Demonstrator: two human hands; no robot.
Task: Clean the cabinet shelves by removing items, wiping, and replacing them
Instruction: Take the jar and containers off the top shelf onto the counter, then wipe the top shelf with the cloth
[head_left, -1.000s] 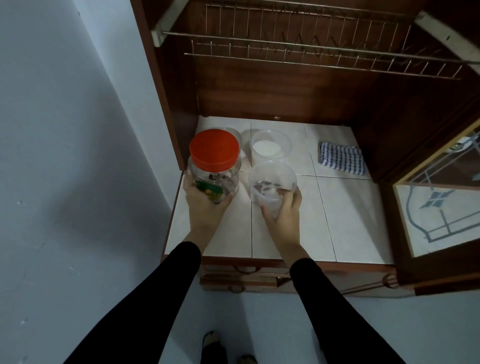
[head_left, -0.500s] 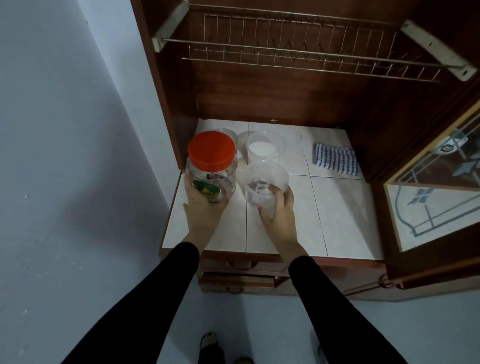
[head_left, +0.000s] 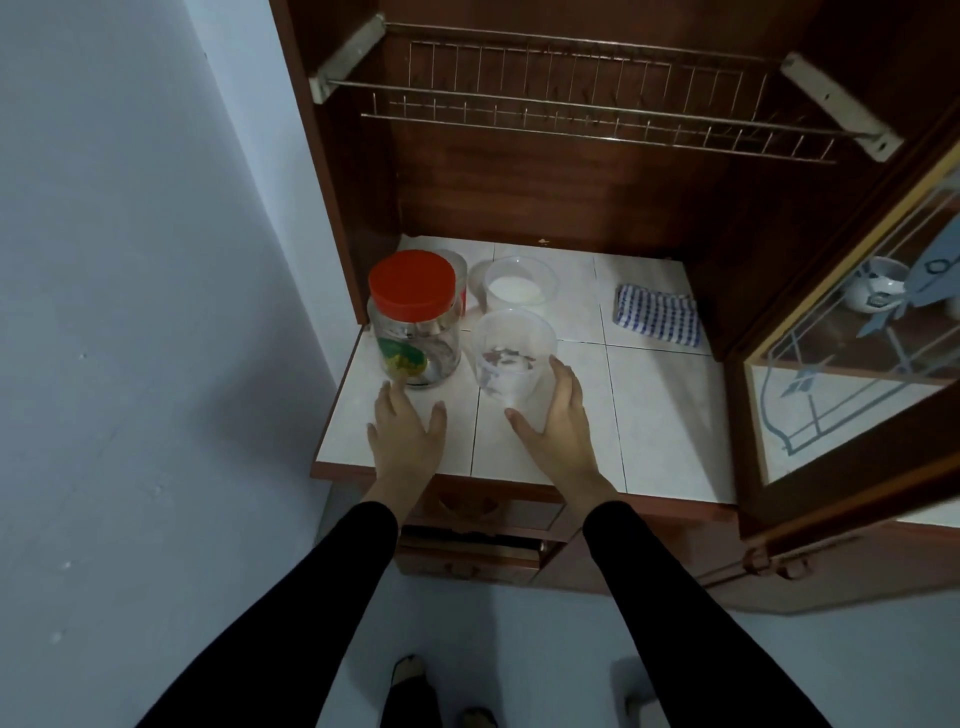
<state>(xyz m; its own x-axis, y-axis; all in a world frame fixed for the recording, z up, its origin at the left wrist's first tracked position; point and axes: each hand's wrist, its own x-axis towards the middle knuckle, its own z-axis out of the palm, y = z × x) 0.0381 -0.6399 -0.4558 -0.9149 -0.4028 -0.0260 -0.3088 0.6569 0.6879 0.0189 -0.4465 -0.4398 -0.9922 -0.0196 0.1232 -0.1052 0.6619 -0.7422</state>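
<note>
Lets go of red-lidded clear plastic jar (head_left: 414, 322), centre-left of frame.
Leaves left hand (head_left: 408, 436) open, right hand (head_left: 558, 421) curled round clear plastic tub (head_left: 511, 353); restocking seemingly underway.

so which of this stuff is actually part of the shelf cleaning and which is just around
Part of the job:
red-lidded jar
clear tub, held by the right hand
tub with white contents
checked cloth
tiled shelf

Just there:
wire rack
glass door
drawers
</note>
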